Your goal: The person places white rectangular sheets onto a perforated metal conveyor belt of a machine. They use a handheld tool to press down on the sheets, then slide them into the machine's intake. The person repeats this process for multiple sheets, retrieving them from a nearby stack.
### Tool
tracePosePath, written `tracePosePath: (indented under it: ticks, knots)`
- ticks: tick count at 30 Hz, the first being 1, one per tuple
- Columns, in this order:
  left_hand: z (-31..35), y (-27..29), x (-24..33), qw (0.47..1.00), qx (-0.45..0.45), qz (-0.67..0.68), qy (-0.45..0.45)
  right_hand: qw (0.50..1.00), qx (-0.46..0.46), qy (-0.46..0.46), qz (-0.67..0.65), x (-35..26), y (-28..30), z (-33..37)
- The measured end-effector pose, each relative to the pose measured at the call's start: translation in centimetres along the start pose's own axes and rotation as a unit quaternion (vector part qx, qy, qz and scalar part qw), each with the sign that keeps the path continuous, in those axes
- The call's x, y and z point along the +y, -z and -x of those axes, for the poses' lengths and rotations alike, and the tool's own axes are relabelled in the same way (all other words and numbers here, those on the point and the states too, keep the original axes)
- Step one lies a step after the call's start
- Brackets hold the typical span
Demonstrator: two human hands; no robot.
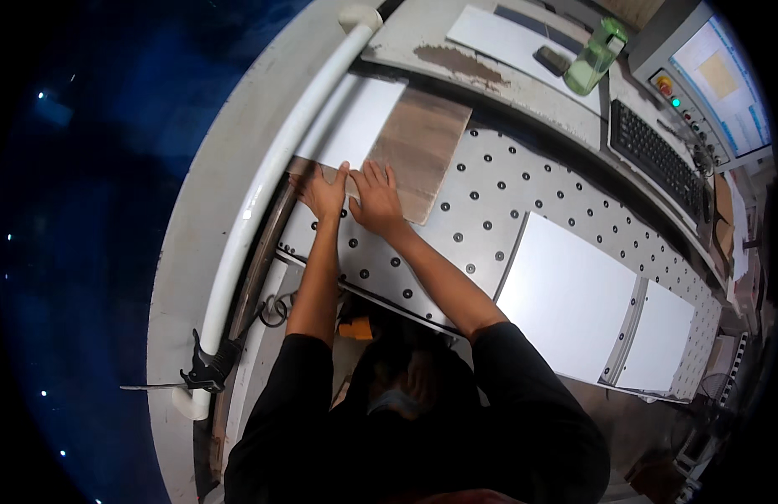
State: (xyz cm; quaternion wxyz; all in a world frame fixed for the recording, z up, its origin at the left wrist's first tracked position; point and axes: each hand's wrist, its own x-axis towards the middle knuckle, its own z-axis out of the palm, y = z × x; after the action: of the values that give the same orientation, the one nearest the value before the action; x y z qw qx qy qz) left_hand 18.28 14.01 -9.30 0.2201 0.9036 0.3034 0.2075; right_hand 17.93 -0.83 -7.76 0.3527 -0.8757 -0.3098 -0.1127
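My left hand [323, 195] lies at the near edge of a white panel [355, 118], its thumb stretched toward the right hand and its fingers spread. Close beside it, my right hand [377, 202] rests with extended fingers on the near-left corner of a brown wood-look board [427, 147]. Neither hand is closed round anything. Panel and board lie side by side at the far left of a grey metal table [511, 193] dotted with black round studs. Whether the white panel overlaps the brown board cannot be seen.
A white rail [263, 185] borders the table's left side, with a black clamp-like piece [208, 365] low on it. Two white panels [565, 294] [658, 336] lie to the right. Beyond stand a green bottle [595, 59], a keyboard [658, 160] and a monitor [725, 84].
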Motion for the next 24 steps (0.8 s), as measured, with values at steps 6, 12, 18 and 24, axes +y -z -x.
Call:
tracePosePath:
  ticks: [6, 12, 18, 24]
  knots:
    - [-0.1, 0.5, 0.6, 1.000, -0.003, 0.009, -0.003, 0.999, 0.040, 0.022, 0.020, -1.0, 0.8, 1.5]
    - [0.2, -0.2, 0.3, 0.999, 0.045, 0.003, -0.015, 0.999, 0.030, 0.018, 0.025, -4.7, 4.3, 10.4]
    - [0.8, 0.7, -0.1, 0.999, 0.009, -0.014, -0.035, 1.000, -0.013, -0.009, 0.024, -6.9, 7.3, 16.9]
    - [10.2, 4.2, -3.0, 0.963, -0.083, -0.029, -0.254, 0.999, -0.030, -0.031, 0.003, -7.2, 10.2, 22.5]
